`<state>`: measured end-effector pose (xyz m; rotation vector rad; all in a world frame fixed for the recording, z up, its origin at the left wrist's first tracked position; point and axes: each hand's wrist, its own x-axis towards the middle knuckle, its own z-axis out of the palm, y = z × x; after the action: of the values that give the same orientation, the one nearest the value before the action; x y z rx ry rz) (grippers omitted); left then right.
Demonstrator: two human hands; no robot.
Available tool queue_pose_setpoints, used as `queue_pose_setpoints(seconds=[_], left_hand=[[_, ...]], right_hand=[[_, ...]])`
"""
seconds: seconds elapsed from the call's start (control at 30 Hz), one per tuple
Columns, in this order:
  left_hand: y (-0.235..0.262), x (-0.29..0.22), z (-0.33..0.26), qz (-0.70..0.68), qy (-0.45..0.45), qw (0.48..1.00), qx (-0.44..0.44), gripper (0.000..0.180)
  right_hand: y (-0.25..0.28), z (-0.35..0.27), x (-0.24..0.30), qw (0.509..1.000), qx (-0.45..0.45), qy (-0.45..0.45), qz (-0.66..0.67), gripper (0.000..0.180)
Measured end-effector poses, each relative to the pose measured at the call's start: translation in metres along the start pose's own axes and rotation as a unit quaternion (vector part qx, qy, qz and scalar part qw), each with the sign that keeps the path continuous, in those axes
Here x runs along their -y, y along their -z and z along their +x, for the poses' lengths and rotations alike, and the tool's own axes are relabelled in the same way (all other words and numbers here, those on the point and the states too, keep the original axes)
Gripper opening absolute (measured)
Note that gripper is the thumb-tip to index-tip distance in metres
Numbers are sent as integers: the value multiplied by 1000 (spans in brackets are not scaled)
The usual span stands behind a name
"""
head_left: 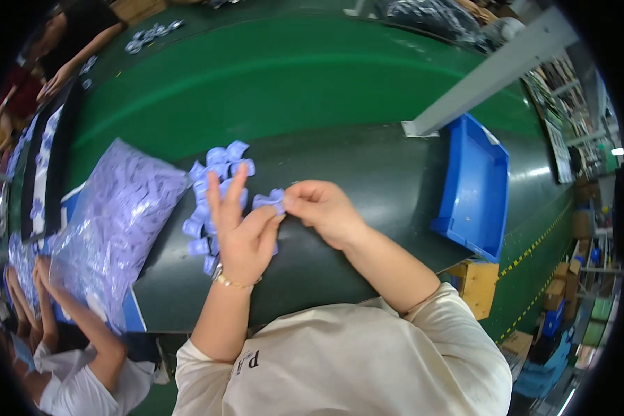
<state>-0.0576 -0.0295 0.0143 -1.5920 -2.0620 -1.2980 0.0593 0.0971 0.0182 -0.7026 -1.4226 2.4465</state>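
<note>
A small lavender curved piece (269,200), apparently soft plastic, is between my two hands above the dark work surface. My right hand (326,211) pinches its right end between thumb and forefinger. From the near side, the thumb and forefinger of my left hand (244,239) come together on the same piece, while two other fingers stretch up and apart. Beneath and beyond my left hand lies a loose heap of similar lavender pieces (218,158), partly covered by that hand.
A large clear bag (128,201) full of lavender pieces lies left of the heap. At the right stand a blue bin (475,184) and a grey metal post (492,73). A green belt (277,76) runs along the far side. Co-workers' arms (83,312) reach in at left.
</note>
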Motion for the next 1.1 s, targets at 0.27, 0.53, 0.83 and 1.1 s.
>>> queue_pose_setpoints(seconds=[0.27, 0.53, 0.83, 1.1], left_hand=[[0, 1, 5, -25, 14, 999, 33, 9], [-6, 3, -3, -141, 112, 983, 23, 5], [-2, 5, -3, -149, 132, 980, -9, 4], [-4, 10, -5, -274, 228, 934, 32, 3]], right_hand=[[4, -2, 1, 988, -35, 69, -132, 10], [-7, -5, 0, 976, -68, 130, -164, 10], [-2, -2, -2, 961, -82, 153, -216, 10], [-6, -5, 2, 942, -81, 179, -273, 6]])
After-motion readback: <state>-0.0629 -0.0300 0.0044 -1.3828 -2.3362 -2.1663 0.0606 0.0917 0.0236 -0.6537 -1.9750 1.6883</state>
